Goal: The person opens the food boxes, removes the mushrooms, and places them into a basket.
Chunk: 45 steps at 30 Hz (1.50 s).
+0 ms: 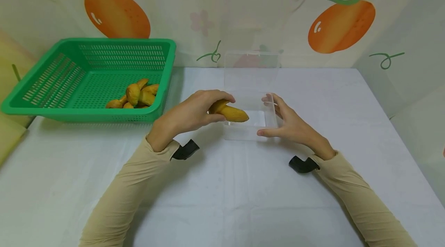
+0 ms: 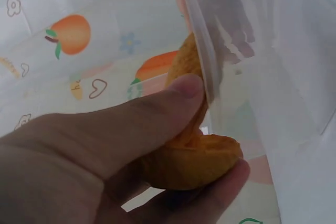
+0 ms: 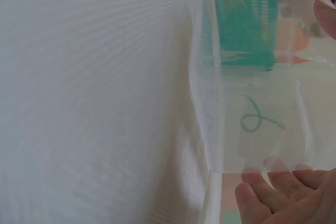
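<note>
My left hand (image 1: 194, 111) grips a yellow-brown mushroom (image 1: 234, 114) between thumb and fingers, over the left side of a clear plastic box (image 1: 269, 109). In the left wrist view, the mushroom's rounded cap (image 2: 191, 163) lies against the fingers and its stem rises past the thumb, along the clear wall. The right hand (image 1: 290, 123) holds the box at its right end, thumb on the near side and fingers at the far side. Behind the box stands its clear lid (image 1: 250, 70), raised. The right wrist view shows fingers (image 3: 278, 192) along the box's edge.
A green slotted basket (image 1: 87, 112) stands at the back left, with several mushrooms (image 1: 139, 94) gathered in its front right corner. White cloth (image 1: 222, 193) covers the table. Behind it hangs a fruit-patterned sheet (image 1: 243, 15). A black piece (image 1: 185, 149) sits at the left cuff.
</note>
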Motion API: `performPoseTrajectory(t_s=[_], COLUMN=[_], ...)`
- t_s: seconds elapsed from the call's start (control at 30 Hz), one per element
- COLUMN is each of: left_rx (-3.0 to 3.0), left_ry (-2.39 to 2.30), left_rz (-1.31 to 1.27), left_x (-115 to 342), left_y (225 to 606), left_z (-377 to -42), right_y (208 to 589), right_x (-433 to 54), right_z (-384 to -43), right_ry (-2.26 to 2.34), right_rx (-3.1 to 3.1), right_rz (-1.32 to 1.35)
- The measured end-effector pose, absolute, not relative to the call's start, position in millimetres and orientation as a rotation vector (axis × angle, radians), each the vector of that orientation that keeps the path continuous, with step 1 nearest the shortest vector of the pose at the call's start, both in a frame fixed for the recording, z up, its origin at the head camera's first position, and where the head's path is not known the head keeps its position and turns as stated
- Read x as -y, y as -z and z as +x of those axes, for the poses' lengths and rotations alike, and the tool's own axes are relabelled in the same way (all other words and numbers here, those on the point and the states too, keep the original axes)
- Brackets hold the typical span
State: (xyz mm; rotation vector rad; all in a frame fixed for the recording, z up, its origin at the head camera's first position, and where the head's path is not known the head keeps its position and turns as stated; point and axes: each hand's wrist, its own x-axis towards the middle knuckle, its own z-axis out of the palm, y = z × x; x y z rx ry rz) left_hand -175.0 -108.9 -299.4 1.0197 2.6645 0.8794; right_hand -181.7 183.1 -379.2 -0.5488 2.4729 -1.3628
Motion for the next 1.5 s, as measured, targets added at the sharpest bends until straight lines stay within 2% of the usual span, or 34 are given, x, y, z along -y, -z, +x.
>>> performPoseTrajectory(t_s=[0.23,0.43,1.03,1.5], left_rx=[-2.700,-2.819,-3.171,-3.176], left_ry=[-0.915,-1.003,-1.174,-1.163], left_rz=[1.054,1.025,0.305,-0.075], left_x=[117.5,141.8,236.3,281.2], left_y=[297.8,286.4,276.7,291.7], left_z=[-173.2,-174.9,-189.2,-198.9], right_y=[378.6,379.2,379.2,379.6], right_x=[-182.9,-183.2,-184.0,-183.7], right_z=[-181.3,-181.7,-181.6,-182.1], right_ry=[1.367,1.365,1.350,1.357], right_rx=[-2.472,-2.475,-2.489,-2.488], right_rz=[-0.558,-0.568,-0.573,-0.574])
